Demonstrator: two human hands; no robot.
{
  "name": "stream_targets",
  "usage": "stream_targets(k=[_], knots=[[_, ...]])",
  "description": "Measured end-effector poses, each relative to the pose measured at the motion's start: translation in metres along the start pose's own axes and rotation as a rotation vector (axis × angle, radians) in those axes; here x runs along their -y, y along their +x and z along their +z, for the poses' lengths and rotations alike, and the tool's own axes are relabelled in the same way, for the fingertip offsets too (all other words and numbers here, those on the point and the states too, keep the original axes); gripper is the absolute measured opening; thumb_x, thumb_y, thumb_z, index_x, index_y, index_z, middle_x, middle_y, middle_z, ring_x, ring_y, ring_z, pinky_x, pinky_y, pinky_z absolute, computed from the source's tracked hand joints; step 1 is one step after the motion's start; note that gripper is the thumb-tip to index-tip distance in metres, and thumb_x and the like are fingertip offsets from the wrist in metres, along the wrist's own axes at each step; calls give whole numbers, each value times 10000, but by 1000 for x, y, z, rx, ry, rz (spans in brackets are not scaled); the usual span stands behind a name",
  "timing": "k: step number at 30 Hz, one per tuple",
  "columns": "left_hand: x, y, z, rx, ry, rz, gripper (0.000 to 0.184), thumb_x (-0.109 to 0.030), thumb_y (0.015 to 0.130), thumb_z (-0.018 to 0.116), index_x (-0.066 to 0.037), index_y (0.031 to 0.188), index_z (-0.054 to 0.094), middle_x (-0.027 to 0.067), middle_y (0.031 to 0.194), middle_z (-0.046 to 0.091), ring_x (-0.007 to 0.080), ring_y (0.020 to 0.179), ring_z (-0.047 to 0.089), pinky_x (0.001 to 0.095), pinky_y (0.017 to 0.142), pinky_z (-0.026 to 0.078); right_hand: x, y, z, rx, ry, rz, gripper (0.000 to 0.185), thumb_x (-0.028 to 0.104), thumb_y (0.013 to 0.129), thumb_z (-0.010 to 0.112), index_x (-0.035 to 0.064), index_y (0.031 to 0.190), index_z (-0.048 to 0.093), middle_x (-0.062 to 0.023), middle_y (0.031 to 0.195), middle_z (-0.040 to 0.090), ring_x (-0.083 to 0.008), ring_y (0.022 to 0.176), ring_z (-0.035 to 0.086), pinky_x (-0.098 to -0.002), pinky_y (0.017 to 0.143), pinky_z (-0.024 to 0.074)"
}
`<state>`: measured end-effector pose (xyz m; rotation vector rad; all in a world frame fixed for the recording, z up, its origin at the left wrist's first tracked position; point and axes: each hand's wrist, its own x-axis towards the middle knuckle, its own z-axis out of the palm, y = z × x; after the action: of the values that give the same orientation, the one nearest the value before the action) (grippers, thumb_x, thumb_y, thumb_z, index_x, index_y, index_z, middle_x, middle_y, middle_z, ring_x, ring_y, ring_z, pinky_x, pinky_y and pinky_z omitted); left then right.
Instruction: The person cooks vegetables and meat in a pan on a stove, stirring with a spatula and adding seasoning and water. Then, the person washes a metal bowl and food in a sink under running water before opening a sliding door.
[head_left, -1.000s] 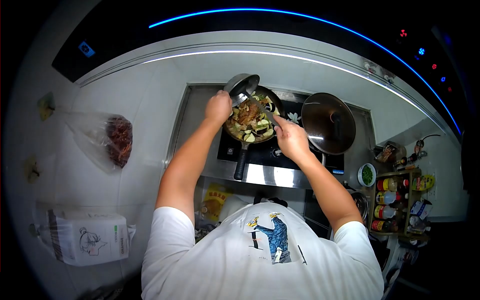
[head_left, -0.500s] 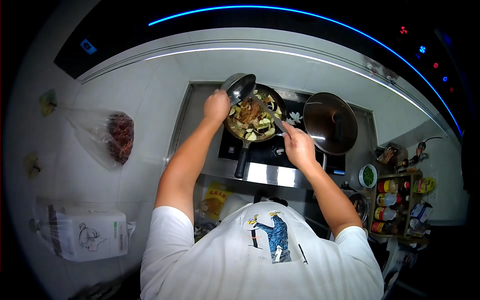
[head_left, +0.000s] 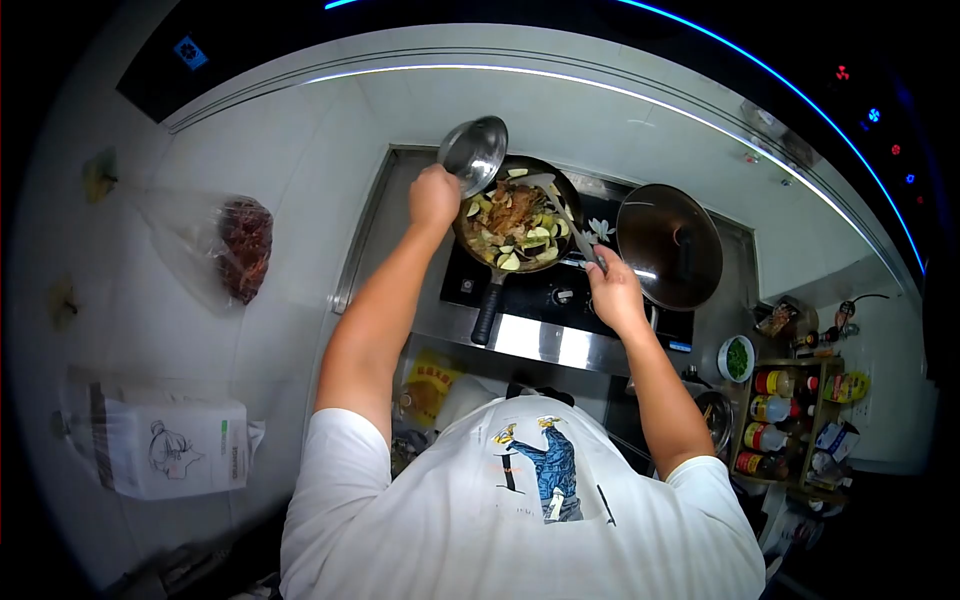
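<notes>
My left hand is closed on the edge of a shiny metal bowl, which is tilted at the upper left of the frying pan. Its inside looks bare. Sliced green-white vegetables and a reddish-brown heap lie in the pan. My right hand grips the handle of a spatula, whose blade reaches over the pan's upper right part. The pan sits on the left burner, its black handle pointing toward me.
A dark round lid covers the right side of the cooktop. Further right are a white bowl of chopped greens and a rack of sauce bottles. Bags hang on the left wall; the range hood is overhead.
The metal bowl has moved up slightly and turned, showing more of its inside. My right hand has shifted right and the spatula blade has moved toward the pan's upper right. The view has shifted slightly.
</notes>
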<state>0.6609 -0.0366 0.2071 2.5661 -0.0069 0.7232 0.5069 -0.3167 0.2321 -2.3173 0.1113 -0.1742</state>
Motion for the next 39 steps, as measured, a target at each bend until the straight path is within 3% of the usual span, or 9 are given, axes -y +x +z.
stream_targets(k=[4, 9, 19, 22, 23, 25, 26, 29, 39], knots=[[16, -4, -4, -47, -51, -207, 180, -112, 799, 488, 37, 735, 567, 237, 747, 617, 410, 676, 614, 461, 643, 505, -3, -1, 3, 63, -72, -82, 307, 188, 848, 535, 41, 1112, 589, -218, 932, 631, -383, 880, 601, -414, 785, 473], [24, -20, -20, 54, -916, -828, 222, -110, 869, 463, 72, 775, 551, 196, 714, 635, 265, 621, 659, 334, 579, 539, -16, 12, 5, 81, -252, -135, 288, 173, 846, 512, 52, 1086, 615, -209, 934, 632, -380, 868, 599, -436, 777, 472], [46, -72, -37, 35, -1170, -925, 177, -106, 874, 461, 68, 843, 471, 174, 812, 578, 280, 725, 656, 341, 660, 569, -27, 26, 2, 152, -279, -146, 296, 185, 831, 561, -2, 1051, 623, -205, 995, 628, -355, 949, 591, -383, 837, 458], [50, -76, -43, 37, -1185, -964, 166, -108, 866, 471, 48, 815, 445, 158, 807, 548, 291, 734, 655, 346, 670, 570, -36, 26, -15, 154, -26, -36, 307, 194, 836, 563, -14, 1055, 617, -218, 987, 628, -355, 957, 597, -356, 852, 455], [51, -80, -45, 48, -1197, -970, 163, -109, 862, 475, 39, 805, 433, 149, 804, 534, 297, 740, 654, 348, 673, 571, -46, 22, -22, 74, -57, -125, 308, 201, 850, 562, -17, 1061, 615, -175, 905, 654, -280, 837, 628, -324, 755, 477], [54, -83, -49, 48, -1191, -977, 162, -109, 862, 476, 38, 810, 433, 147, 800, 530, 298, 744, 654, 348, 676, 570, -29, 8, -44, 269, 255, 222, 318, 217, 873, 555, 21, 1119, 604, -83, 780, 609, -154, 650, 561, -263, 561, 440], [54, -85, -51, 50, -1185, -981, 161, -109, 862, 478, 38, 815, 432, 144, 796, 526, 299, 747, 654, 349, 679, 570, -6, -2, -54, 339, 428, 469, 335, 240, 896, 538, 54, 1171, 577, -3, 716, 510, -64, 535, 413, -215, 427, 307], [59, -89, -49, 56, -1190, -984, 163, -115, 862, 480, 33, 812, 434, 153, 803, 537, 295, 751, 654, 348, 684, 568, -7, -5, -37, 464, 498, 631, 344, 253, 903, 529, 64, 1189, 560, 5, 697, 494, -70, 481, 373, -225, 382, 256], [51, -96, -59, 112, -1181, -962, 160, -119, 855, 481, 27, 805, 436, 149, 809, 541, 289, 749, 652, 354, 699, 563, 1, 9, 0, 323, 493, 497, 360, 273, 916, 510, 58, 1202, 549, 4, 681, 491, -75, 458, 367, -232, 378, 268]])
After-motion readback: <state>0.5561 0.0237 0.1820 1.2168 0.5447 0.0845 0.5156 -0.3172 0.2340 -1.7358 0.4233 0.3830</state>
